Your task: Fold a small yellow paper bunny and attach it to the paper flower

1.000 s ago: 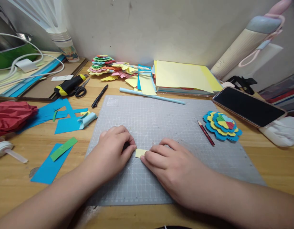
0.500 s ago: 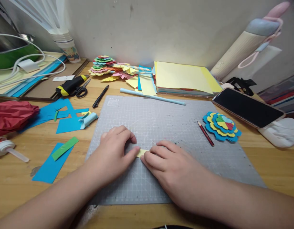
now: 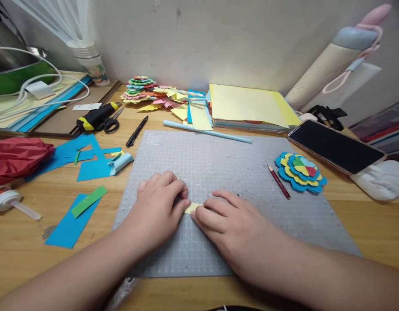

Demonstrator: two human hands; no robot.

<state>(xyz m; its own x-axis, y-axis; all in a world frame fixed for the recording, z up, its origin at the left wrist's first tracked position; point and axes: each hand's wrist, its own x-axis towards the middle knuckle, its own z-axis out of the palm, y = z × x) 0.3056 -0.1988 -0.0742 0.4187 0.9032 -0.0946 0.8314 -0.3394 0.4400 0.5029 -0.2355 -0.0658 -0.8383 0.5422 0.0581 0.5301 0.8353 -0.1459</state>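
A small pale yellow paper strip [image 3: 194,207] lies on the grey cutting mat [image 3: 193,164], between my two hands. My left hand [image 3: 162,201] grips its left end, with thumb and forefinger closed together. At the other end, the bent fingers of my right hand [image 3: 228,220] press on the strip and cover part of it. To the right on the mat are a red pencil [image 3: 279,182] and a layered paper flower [image 3: 301,172] in blue, yellow, green and red.
Blue paper pieces [image 3: 71,222], a green strip [image 3: 89,201], a glue gun [image 3: 14,203] and red crumpled paper [image 3: 20,157] lie left. Scissors [image 3: 111,124], a pen [image 3: 137,131], a blue paper tube [image 3: 207,131] and a paper stack [image 3: 251,106] sit behind; a phone [image 3: 337,146] leans right.
My left forefinger has curled down and closed against the thumb on the strip's end. The right hand and the strip stay almost where they were.
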